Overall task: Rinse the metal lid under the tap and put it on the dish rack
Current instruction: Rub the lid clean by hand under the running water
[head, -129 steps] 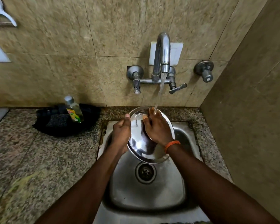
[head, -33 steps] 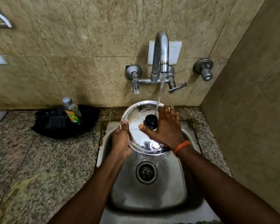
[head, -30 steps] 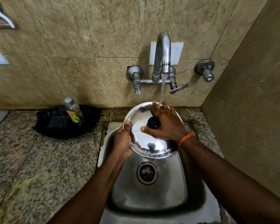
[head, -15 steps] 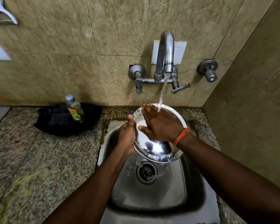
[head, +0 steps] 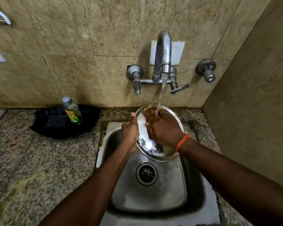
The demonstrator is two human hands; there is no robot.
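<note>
A round shiny metal lid (head: pixel 147 145) is held tilted over the steel sink (head: pixel 153 193), under the running tap (head: pixel 163 54). My left hand (head: pixel 129 132) grips its left rim, thumb on the edge. My right hand (head: pixel 162 128) lies flat on the lid's face, fingers spread toward the top, and the water stream lands on its fingers. The hand hides the lid's black knob. No dish rack is in view.
A black tray (head: pixel 64 121) on the granite counter (head: pixel 39 160) at the left holds a scrub pad and a dish soap bottle (head: pixel 72 110). A separate wall valve (head: pixel 207 70) sits right of the tap. A tiled side wall closes the right.
The lid has been turned from its inner side to its knob side. My right hand slid from beside the knob up over the lid's face, covering the knob.
</note>
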